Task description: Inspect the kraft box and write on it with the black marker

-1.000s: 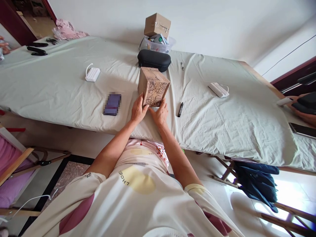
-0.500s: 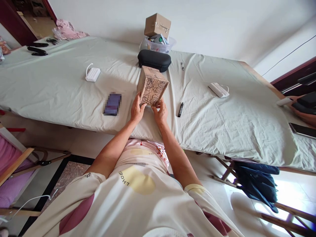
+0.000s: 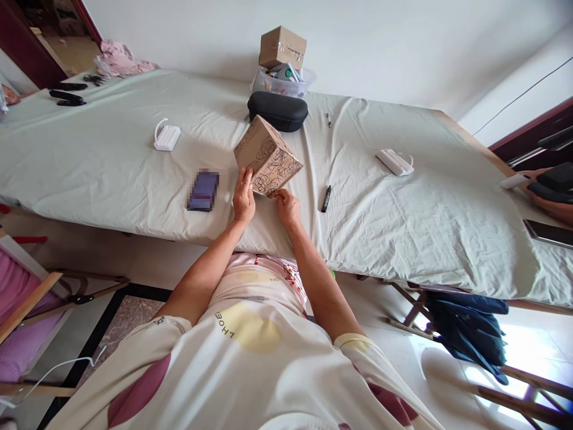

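Observation:
A cardboard box (image 3: 268,156) covered in black scribbled loops is held tilted over the cloth-covered table, a corner towards me. My left hand (image 3: 244,197) lies along its lower left side, fingers pressed to the scribbled face. My right hand (image 3: 287,206) pinches the lower edge near the bottom corner, fingers curled. To the right of the box lies a black marker (image 3: 326,199). On the left rests a dark blue item (image 3: 203,191) whose surface is pixelated. Just behind the box sits a black zip case (image 3: 277,110).
A plain cardboard box (image 3: 283,48) tops a clear plastic tub (image 3: 286,83) by the wall. White strapped devices (image 3: 168,137) lie left and right. A small pen (image 3: 329,119) is at the back; a phone (image 3: 548,234) lies on the right edge. Pink cloth (image 3: 123,58) is bunched far left.
The scribbled box has been turned, so its left scribbled side now shows with the front face angled right. My right hand's fingers have curled in at the bottom corner; my left hand has shifted slightly left.

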Demonstrator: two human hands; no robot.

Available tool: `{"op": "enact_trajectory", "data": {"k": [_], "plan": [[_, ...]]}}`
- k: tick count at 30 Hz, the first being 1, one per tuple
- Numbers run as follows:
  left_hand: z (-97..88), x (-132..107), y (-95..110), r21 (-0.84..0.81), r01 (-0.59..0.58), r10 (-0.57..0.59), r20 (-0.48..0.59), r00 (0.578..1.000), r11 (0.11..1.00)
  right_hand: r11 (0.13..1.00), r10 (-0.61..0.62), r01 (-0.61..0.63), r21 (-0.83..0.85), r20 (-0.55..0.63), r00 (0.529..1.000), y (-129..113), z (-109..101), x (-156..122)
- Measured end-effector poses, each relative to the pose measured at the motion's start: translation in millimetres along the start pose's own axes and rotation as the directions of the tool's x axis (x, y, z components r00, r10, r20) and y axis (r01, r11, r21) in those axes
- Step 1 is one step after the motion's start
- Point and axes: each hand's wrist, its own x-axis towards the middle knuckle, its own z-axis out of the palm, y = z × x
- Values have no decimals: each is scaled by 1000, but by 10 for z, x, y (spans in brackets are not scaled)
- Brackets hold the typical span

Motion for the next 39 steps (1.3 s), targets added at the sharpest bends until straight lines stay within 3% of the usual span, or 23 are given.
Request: {"op": "enact_trajectory", "data": {"k": [4, 8, 10, 16, 20, 23, 27, 29, 32, 35, 37, 39], "plan": [[-33, 15, 46, 19, -42, 42, 14, 999, 999, 998, 31, -18, 54, -240, 970, 186, 9, 100], [-42, 17, 97, 47, -83, 81, 46, 996, 995, 988, 85, -5, 155, -514, 854, 368, -45, 214], [-39, 15, 110, 54, -93, 90, 42, 995, 994, 981, 92, 23, 192, -568, 818, 396, -64, 235], [-56, 19, 86, 28, -75, 72, 79, 994, 997, 985, 24, 60, 165, -466, 885, 251, -70, 144], [-83, 27, 67, 30, -76, 74, 64, 995, 997, 993, 112, -95, 63, -401, 909, 196, -120, 101], [-78, 26, 92, 57, -118, 114, 67, 991, 991, 985, 171, -162, 56, -409, 896, 217, -157, 110], [-54, 13, 151, 24, -131, 127, 118, 985, 991, 998, 30, 3, 60, -541, 840, 201, -200, 87], [-48, 6, 170, 2, -118, 117, 147, 982, 993, 996, -85, 83, -29, -530, 844, 120, -209, 30], [-46, -5, 172, -25, -90, 93, 174, 980, 996, 958, -267, 210, -193, -347, 899, -90, -167, -94], [-41, -15, 153, -46, -76, 83, 164, 983, 996, 881, -411, 371, -294, -85, 908, -295, -72, -193], [-34, -19, 144, -48, -76, 83, 160, 984, 996, 847, -443, 419, -327, 2, 897, -361, -19, -218], [-28, -21, 146, -36, -80, 85, 154, 984, 996, 830, -458, 432, -353, 11, 889, -355, 1, -213]]}}
